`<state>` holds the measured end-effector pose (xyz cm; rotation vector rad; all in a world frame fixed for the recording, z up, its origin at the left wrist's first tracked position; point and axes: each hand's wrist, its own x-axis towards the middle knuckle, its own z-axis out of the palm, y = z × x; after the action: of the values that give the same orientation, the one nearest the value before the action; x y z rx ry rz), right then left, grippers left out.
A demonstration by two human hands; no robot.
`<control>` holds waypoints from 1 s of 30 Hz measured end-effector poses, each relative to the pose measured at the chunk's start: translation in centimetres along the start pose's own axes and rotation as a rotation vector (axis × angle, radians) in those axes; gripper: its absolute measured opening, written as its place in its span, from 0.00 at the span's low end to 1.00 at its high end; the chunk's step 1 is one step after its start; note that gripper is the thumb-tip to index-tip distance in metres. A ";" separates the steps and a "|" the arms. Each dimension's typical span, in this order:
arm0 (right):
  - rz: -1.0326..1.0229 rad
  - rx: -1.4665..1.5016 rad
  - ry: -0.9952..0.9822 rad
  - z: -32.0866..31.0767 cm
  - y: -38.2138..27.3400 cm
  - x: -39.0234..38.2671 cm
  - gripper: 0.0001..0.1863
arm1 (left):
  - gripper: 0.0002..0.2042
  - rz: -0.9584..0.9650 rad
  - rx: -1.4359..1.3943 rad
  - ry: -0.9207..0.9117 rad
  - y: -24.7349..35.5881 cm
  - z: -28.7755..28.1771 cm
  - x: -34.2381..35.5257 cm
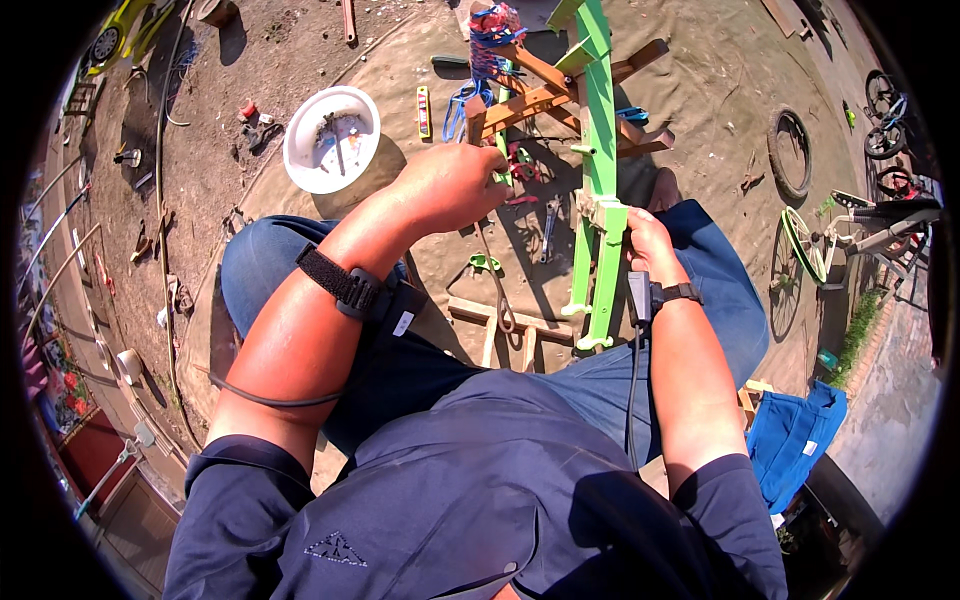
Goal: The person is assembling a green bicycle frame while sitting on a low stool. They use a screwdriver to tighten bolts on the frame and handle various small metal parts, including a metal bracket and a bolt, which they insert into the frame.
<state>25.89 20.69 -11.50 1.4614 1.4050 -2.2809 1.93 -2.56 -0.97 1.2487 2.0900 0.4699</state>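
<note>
A bright green metal frame (pixel 600 120), long and narrow, rises in front of me and leans on a brown wooden stand (pixel 530 110). My right hand (pixel 650 240) grips its near part from the right side, fingers partly hidden behind it. Left of the frame, my left hand (pixel 452 188) is closed with its knuckles up; what its fingers hold is hidden. A rusty rod with a looped end (pixel 496 275) runs down from beneath that hand, but whether it is held I cannot tell. A wrench (pixel 549 230) lies on the ground sheet between the hands.
A white basin (pixel 360 172) with debris stands at left. Nearby lies a yellow-and-red package (pixel 424 112). Blue and red cord (pixel 492 40) wraps the stand's top. A wooden piece (pixel 510 322) lies before my lap. At right are a tyre (pixel 789 153) and a bicycle (pixel 830 240).
</note>
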 end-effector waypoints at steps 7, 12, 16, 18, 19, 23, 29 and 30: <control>0.049 0.201 -0.142 -0.4 0.3 1.1 0.12 | 0.16 -0.027 0.041 -0.033 0.1 -0.2 0.2; 0.063 0.219 -0.075 -0.6 1.1 2.0 0.10 | 0.16 -0.023 -0.001 -0.019 -0.1 -0.2 -0.1; -0.082 0.056 0.200 -1.3 2.1 2.9 0.08 | 0.15 -0.016 -0.019 -0.012 -0.2 0.0 0.3; -0.154 -0.072 0.367 -2.5 1.7 3.2 0.07 | 0.16 -0.016 -0.013 -0.026 0.0 0.1 0.8; -0.214 -0.068 0.416 -1.4 0.0 2.3 0.06 | 0.16 -0.034 -0.004 -0.032 -0.1 0.0 0.7; -0.498 0.127 0.339 -1.3 -8.8 -3.8 0.11 | 0.18 -0.065 0.004 -0.072 0.7 0.3 1.5; -0.899 0.219 0.376 -4.0 -15.9 -12.6 0.21 | 0.18 -0.172 0.053 -0.162 -0.5 2.4 1.6; -0.916 0.272 0.382 -4.5 -16.0 -13.2 0.20 | 0.18 -0.198 0.057 -0.182 -1.0 3.0 1.8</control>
<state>27.91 28.15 8.23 1.6012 2.3368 -2.8807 2.73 -1.57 -4.33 1.0598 2.0560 0.2016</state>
